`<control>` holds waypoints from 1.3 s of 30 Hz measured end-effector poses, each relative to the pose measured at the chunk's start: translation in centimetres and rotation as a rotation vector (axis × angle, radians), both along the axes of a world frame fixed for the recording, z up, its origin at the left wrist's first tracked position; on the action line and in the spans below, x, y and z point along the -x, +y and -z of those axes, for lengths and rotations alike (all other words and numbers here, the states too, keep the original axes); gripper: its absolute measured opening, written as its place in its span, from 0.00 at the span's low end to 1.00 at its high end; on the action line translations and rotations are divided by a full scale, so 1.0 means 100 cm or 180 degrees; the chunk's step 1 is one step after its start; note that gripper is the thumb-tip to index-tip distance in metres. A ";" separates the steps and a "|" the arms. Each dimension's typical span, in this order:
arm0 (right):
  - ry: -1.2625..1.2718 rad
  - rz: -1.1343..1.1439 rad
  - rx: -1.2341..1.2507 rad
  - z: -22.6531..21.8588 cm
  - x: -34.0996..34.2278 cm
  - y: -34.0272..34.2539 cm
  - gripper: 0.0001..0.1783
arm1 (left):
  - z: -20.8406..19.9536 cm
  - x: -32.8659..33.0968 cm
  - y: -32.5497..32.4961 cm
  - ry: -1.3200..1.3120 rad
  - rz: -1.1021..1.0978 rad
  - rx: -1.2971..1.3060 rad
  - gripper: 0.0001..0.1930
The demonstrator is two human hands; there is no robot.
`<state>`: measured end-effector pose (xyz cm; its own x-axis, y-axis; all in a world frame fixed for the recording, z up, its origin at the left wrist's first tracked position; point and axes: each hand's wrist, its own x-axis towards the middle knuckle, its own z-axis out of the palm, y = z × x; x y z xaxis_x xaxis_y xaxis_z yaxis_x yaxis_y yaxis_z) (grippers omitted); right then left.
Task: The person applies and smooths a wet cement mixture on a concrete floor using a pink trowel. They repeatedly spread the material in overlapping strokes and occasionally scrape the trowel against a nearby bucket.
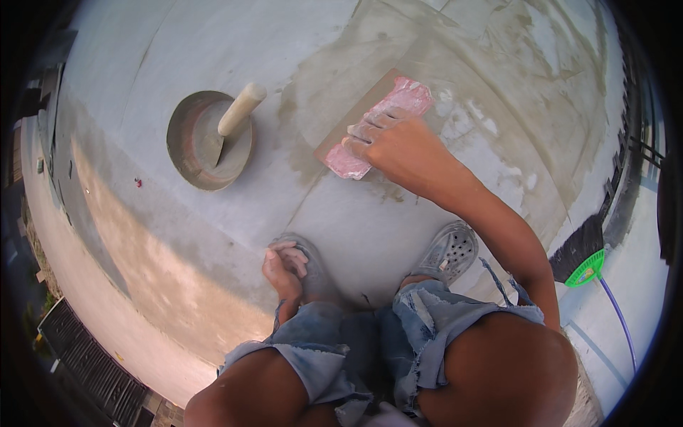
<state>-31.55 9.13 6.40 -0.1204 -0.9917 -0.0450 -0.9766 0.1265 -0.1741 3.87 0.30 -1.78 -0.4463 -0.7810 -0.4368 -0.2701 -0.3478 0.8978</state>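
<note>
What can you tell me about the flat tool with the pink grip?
The flat tool has a broad, straight, brownish blade, perhaps metal, and a pink grip smeared whitish; the grip's material is unclear. It slants from lower left to upper right in the picture, over the grey surface, seemingly against it. The right hand holds the grip, hiding its middle.

Right hand (390, 136) on scraper (410, 94), possibly metal-bladed

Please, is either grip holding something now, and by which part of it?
The right grip holds a wide scraper by its pink handle. The left grip, loosely curled, appears to hold nothing.
</note>
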 end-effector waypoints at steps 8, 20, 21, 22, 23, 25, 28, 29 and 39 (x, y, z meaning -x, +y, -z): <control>0.0164 0.1013 0.0646 -0.022 0.051 0.023 0.16 | 0.001 -0.001 0.000 -0.0050 -0.0007 0.0046 0.35; 0.0152 0.0289 0.1108 0.037 0.023 -0.065 0.04 | -0.005 0.008 0.002 -0.0077 0.0039 0.0067 0.34; 0.0143 0.0188 0.0999 0.043 0.017 -0.058 0.04 | -0.005 0.007 0.001 -0.0108 0.0036 0.0065 0.34; 0.0129 0.0034 0.0891 0.038 0.002 -0.052 0.05 | -0.003 0.001 0.000 -0.0138 -0.0022 0.0063 0.34; 0.0141 -0.0098 0.0764 0.031 -0.008 -0.041 0.06 | -0.002 0.000 0.000 -0.0145 -0.0053 0.0042 0.34; 0.0159 -0.0169 0.0335 0.014 -0.021 -0.016 0.16 | -0.001 -0.002 -0.001 -0.0101 -0.0063 0.0063 0.35; 0.0017 -0.0121 0.0132 -0.006 -0.017 0.019 0.16 | 0.002 0.001 0.002 -0.0086 0.0004 0.0014 0.35; -0.0090 -0.0098 0.0191 -0.011 -0.014 0.026 0.14 | -0.001 0.001 0.000 -0.0120 0.0021 0.0036 0.35; 0.0078 0.0329 0.0033 -0.026 -0.008 0.110 0.23 | -0.003 -0.001 0.000 -0.0117 -0.0105 0.0064 0.35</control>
<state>-30.73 20.11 9.03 -0.2231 -0.9743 -0.0308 -0.9624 0.2252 -0.1522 3.96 0.32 -1.51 -0.4041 -0.8039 -0.4364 -0.2918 -0.3389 0.8944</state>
